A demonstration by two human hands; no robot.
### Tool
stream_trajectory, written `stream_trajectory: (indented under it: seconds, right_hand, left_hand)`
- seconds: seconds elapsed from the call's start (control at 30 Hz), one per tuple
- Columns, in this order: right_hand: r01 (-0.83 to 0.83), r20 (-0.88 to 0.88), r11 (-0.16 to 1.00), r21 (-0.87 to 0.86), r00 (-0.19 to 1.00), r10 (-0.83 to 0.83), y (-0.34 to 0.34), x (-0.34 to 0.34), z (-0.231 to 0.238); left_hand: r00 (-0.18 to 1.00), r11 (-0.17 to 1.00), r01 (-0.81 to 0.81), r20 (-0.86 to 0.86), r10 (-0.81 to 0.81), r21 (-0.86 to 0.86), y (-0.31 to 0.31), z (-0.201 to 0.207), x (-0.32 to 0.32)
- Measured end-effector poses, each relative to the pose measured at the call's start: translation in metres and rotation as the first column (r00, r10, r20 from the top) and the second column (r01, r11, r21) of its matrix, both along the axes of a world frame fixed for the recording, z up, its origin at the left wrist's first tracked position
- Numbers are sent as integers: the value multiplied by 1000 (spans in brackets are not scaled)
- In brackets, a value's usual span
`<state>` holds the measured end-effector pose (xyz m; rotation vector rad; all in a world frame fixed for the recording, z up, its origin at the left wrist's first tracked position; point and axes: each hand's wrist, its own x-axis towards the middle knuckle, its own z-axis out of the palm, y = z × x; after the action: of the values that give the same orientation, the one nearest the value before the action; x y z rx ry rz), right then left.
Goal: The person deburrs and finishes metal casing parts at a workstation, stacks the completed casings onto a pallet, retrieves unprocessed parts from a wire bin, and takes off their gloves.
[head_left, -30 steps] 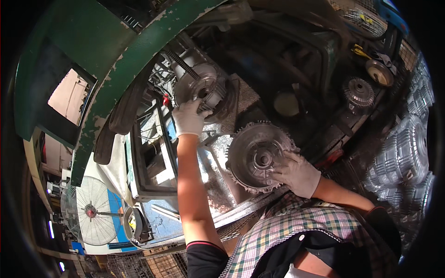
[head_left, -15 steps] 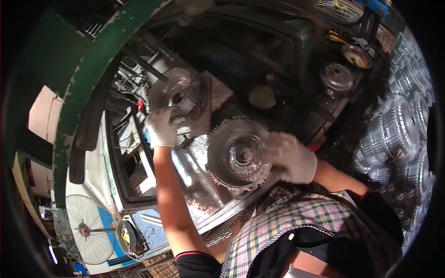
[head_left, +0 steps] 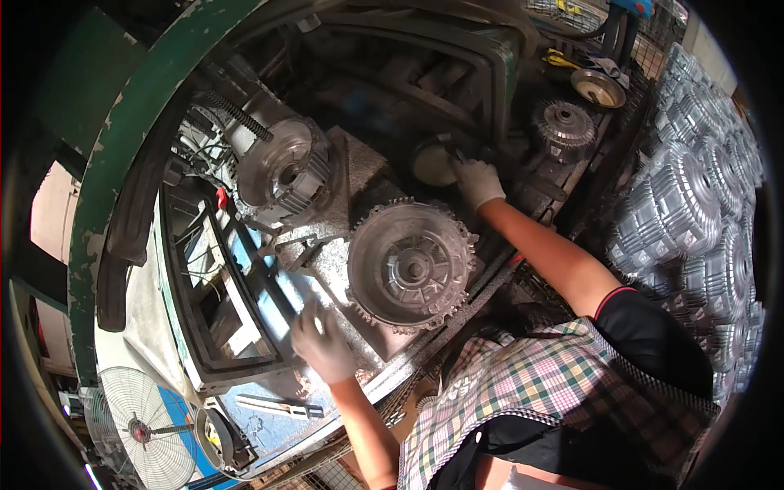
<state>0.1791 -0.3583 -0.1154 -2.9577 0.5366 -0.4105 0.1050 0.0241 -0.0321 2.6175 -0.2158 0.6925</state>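
Two gloved hands: both wear pale work gloves and are well apart, one on each side of a toothed metal casting.
Left hand (head_left: 322, 341): low on the machine bed, fingers loosely spread and blurred; it grips nothing. Whether the fingertips touch the bed below cannot be told.
Right hand (head_left: 477, 181): stretched far forward, fingers curled together against a dark knob or lever (head_left: 454, 151) beside a round pale disc (head_left: 433, 164). The blur hides how firm the grip is.
Large casting (head_left: 411, 266): a round silver dish-shaped part with teeth around its rim, lying face up on the grey machine bed (head_left: 335, 245), between the two hands and touched by neither.
Second casting (head_left: 282, 170): the same kind of part, tilted on the machine's mount to the upper left, under a coiled spring (head_left: 231, 114).
Green guard (head_left: 122, 147): a curved, chipped green arc sweeping over the left of the machine.
Stacked castings (head_left: 694, 196): many ribbed silver parts piled at the right edge.
Loose castings (head_left: 563, 126): one ribbed part and a brass-coloured dish (head_left: 598, 86) on the far shelf.
Fan (head_left: 143, 429): a caged floor fan at the lower left.
Clothing: plaid apron (head_left: 539, 392) over a dark short-sleeved top.
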Motion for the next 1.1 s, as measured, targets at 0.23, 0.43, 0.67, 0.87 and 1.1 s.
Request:
stream_trajectory:
  seconds: [0.23,0.43,0.67,0.87,1.1]
  right_hand:
    - [-96,247,933,346,969,8,1,-46,32]
    - [4,126,975,222,992,-32,-3,-67,81]
    - [-373,618,898,234,770,158,11,18,178]
    - [-733,739,306,607,662,120,71,137,240]
    - [-691,799,491,531,601,-18,67,151,247]
  left_hand:
    - [765,792,-469,-628,142,-392,41,-106,-93]
    - [821,864,-464,-462,336,-197,22,-137,-106]
    - [751,851,-523,-445,488,49,15,-136,-98]
    - [722,837,-540,-463,514,88,14,-135,-100]
    - [738,849,-509,-434,516,145,15,-137,-101]
